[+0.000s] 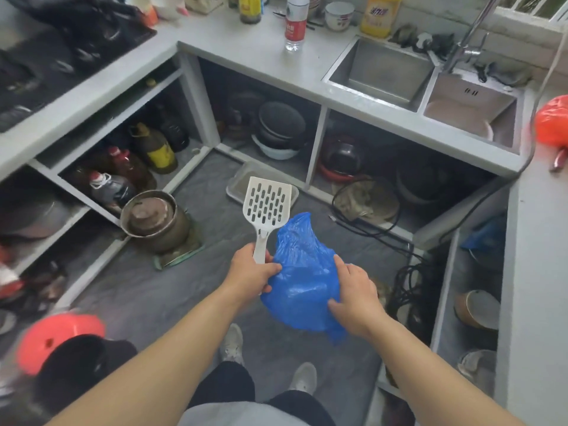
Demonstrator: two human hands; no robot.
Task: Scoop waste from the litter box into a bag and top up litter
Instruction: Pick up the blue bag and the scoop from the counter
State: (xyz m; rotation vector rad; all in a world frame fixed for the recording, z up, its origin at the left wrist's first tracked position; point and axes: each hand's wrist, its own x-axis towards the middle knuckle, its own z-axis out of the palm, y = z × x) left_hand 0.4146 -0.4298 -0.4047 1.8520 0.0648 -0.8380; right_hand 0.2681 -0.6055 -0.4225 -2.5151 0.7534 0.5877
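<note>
My left hand (250,273) grips the handle of a white slotted litter scoop (266,204), which points upright and away from me, and its fingertips also pinch the edge of a blue plastic bag (302,279). My right hand (353,290) holds the other side of the crumpled bag at about waist height. On the grey floor beyond the scoop sits a grey litter box (238,182), partly hidden behind the scoop blade, close to the cabinet base.
Grey counters (246,56) wrap around three sides, with a double sink (384,69) at the back right. Open shelves below hold oil bottles (153,146), pans and a lidded pot (153,219) on the floor. Black cables (408,281) lie at right. A red stool (58,336) stands near left.
</note>
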